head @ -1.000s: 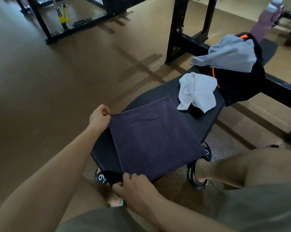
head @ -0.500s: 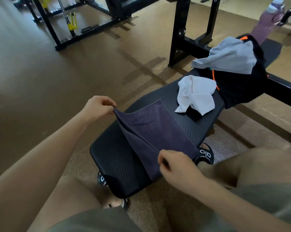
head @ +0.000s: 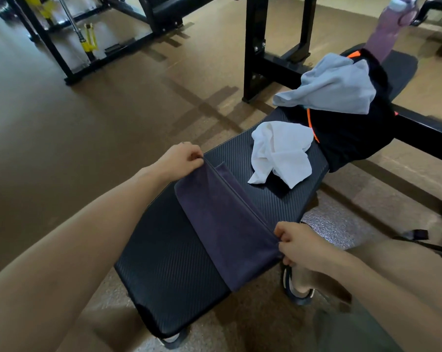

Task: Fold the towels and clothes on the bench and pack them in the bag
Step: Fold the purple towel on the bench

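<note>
Purple towel (head: 222,224) mid-fold on tabletop (head: 169,270), pinched by left hand (head: 180,158) and right hand (head: 300,243); white towel (head: 280,153), grey garment (head: 334,90) unfolded; nothing visibly packed.

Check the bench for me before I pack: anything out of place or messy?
Yes: the white towel lies crumpled on the bench, and the grey shirt is draped loosely over the black bag, both unfolded.

The purple bottle (head: 390,24) at the upper right is cut off by the top edge; the black bag (head: 352,141) hides under the grey garment (head: 334,87), and the white towel (head: 280,153) covers part of something dark beneath
</note>
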Motion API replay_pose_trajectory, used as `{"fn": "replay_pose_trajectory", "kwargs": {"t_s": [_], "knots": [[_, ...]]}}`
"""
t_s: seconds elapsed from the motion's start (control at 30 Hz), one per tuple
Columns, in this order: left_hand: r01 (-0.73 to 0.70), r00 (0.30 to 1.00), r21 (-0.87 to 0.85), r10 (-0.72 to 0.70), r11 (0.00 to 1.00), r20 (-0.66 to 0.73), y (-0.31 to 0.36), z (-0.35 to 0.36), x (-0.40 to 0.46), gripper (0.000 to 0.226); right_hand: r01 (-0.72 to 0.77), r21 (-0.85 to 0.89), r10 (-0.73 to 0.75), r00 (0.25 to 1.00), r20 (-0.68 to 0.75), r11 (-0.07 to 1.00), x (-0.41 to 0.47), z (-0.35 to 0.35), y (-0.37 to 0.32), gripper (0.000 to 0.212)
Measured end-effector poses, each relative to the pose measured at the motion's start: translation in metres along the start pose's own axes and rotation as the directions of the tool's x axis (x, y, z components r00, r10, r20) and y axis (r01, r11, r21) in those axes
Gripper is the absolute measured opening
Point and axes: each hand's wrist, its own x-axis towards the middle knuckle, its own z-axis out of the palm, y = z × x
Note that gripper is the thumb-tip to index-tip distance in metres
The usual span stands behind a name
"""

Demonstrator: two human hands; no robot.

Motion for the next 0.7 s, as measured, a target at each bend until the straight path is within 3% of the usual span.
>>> {"fn": "replay_pose_trajectory", "kwargs": {"t_s": [0.13, 0.3, 0.4, 0.57, 0.7], "knots": [[0.048, 0.999, -0.137, -0.046, 0.989, 0.016, 0.008, 0.023, 0.019, 0.013, -0.088, 0.049, 0.085, 0.995, 0.055, 0.995, 0.009, 0.002, 0.008, 0.019], [0.060, 0.998, -0.168, -0.056, 0.984, 0.028, 0.006, 0.047, 0.033, 0.011, -0.149, 0.074, 0.144, 0.987, 0.067, 0.986, 0.011, 0.001, 0.007, 0.015], [0.049, 0.999, -0.125, -0.048, 0.991, 0.013, 0.005, 0.055, 0.037, 0.011, -0.173, 0.120, 0.166, 0.984, 0.067, 0.978, 0.009, 0.003, 0.008, 0.011], [0.007, 1.000, 0.085, -0.009, 0.996, 0.019, 0.011, 0.059, 0.041, 0.018, -0.203, 0.151, 0.191, 0.977, 0.094, 0.967, 0.006, 0.004, 0.011, 0.012], [-0.017, 0.999, 0.101, 0.014, 0.995, 0.038, 0.009, 0.057, 0.044, 0.019, -0.212, 0.162, 0.196, 0.974, 0.109, 0.964, 0.005, 0.002, 0.012, 0.017]]}}
